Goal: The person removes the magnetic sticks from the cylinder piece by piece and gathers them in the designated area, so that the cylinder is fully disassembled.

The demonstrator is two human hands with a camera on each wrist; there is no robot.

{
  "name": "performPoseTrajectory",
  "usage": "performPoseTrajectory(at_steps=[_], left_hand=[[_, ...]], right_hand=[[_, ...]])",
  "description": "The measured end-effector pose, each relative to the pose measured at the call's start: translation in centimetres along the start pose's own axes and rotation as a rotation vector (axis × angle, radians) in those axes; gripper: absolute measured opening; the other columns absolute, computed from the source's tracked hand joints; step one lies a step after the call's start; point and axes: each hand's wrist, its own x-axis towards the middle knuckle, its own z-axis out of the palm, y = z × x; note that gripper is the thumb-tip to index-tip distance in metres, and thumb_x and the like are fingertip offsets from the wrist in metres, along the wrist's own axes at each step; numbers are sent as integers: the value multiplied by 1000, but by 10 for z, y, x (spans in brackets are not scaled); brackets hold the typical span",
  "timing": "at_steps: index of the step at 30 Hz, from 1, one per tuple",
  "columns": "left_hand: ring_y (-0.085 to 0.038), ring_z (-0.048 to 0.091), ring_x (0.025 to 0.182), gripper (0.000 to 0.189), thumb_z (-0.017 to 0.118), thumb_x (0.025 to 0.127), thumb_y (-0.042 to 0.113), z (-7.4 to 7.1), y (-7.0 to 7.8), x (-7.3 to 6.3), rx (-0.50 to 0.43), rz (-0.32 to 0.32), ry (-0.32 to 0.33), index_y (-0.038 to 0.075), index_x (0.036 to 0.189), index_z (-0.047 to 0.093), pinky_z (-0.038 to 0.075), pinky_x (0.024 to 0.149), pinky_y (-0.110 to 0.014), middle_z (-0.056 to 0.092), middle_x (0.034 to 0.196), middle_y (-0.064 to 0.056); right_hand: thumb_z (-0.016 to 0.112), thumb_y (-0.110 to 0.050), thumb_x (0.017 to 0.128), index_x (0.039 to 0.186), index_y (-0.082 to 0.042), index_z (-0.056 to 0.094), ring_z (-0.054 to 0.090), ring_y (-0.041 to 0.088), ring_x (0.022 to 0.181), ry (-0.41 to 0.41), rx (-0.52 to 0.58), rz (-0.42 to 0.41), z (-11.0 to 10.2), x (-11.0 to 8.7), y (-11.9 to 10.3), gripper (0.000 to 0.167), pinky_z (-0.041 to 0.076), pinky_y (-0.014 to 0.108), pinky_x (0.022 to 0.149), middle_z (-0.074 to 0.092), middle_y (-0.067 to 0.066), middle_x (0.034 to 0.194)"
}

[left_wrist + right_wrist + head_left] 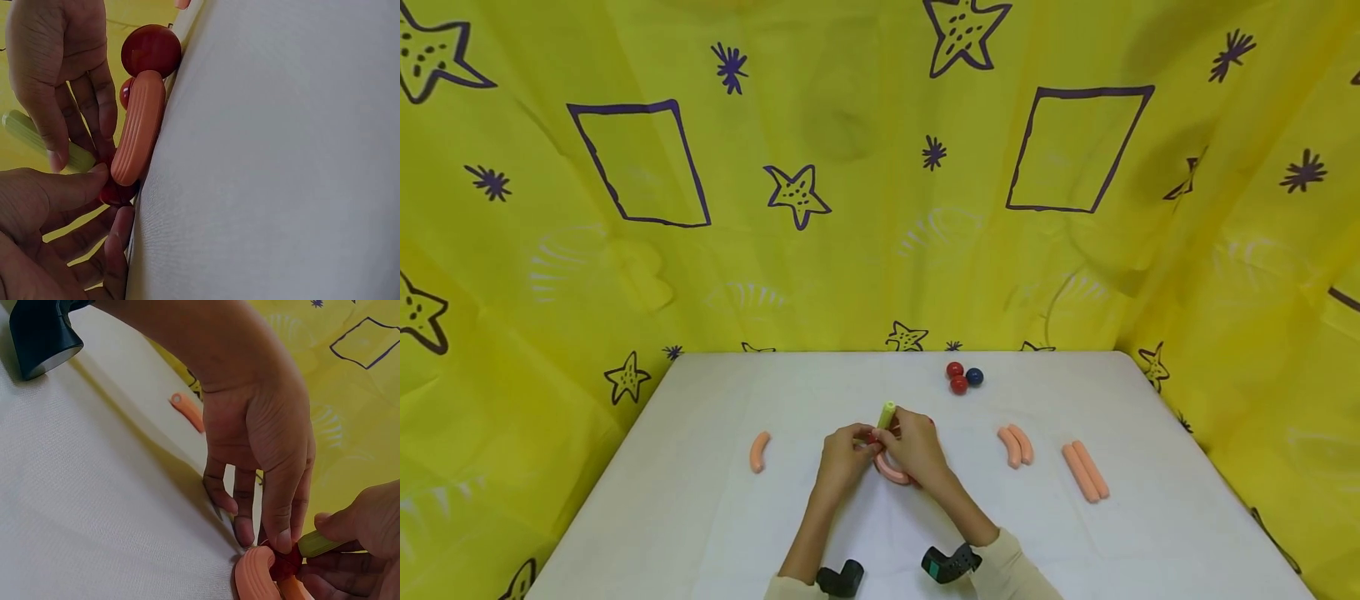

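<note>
My left hand [842, 460] pinches a red ball [285, 567] between thumb and fingers, close over the white table. A short ridged green rod [887, 413] is in the fingers of my right hand [919, 443], its lower end right at that ball. In the head view the rod stands nearly upright. Curved ridged orange pieces [139, 128] lie below the hands, one end against the held ball. Another red ball [151, 51] sits at the far end of one curved piece. My right hand partly hides this assembly in the head view.
Two red balls [955, 369] and a blue ball [974, 377] sit at the back of the white table [700, 517]. One curved orange piece [759, 452] lies left; two curved pieces [1009, 447] and two straight orange rods [1081, 473] lie right. A yellow patterned cloth [850, 275] surrounds the table.
</note>
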Motion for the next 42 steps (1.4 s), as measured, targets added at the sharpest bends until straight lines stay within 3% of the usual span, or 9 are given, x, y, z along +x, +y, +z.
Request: performPoseTrajectory(at_steps=[9,15,28,37,42], left_hand=[[-26,72,83,22,75,83,9,1,1,2,37,6,25,3,103,73,55,67,-35,75,93,-10],[-26,72,83,21,75,83,9,-1,3,1,39,-11,21,3,103,73,55,66,-35,75,94,-10],[-20,71,81,19,75,81,8,-2,6,1,64,3,47,4,100,74,53,68,-37,75,91,-8],[-17,69,77,21,75,81,8,0,5,0,45,-9,36,4,102,74,52,65,-32,74,92,-8],[-14,67,73,20,75,82,9,0,4,-1,42,-10,30,3,101,74,50,61,-28,74,92,-8]], right_hand=[[77,-17,83,81,-5,66,64,15,69,23,-36,-35,-4,2,-2,16,48,25,61,72,6,75],[75,-13,84,80,-4,66,55,10,62,17,-45,-54,-5,3,-3,14,41,20,54,71,6,73],[74,-11,85,79,-1,64,43,9,56,-14,7,-5,-7,5,-2,15,34,20,49,60,3,64],[73,-10,86,82,1,65,47,9,57,-57,67,61,-8,5,-1,14,38,20,49,60,3,65],[71,-10,87,85,2,65,56,10,54,-82,116,104,-7,4,-1,14,41,19,48,64,6,67]])
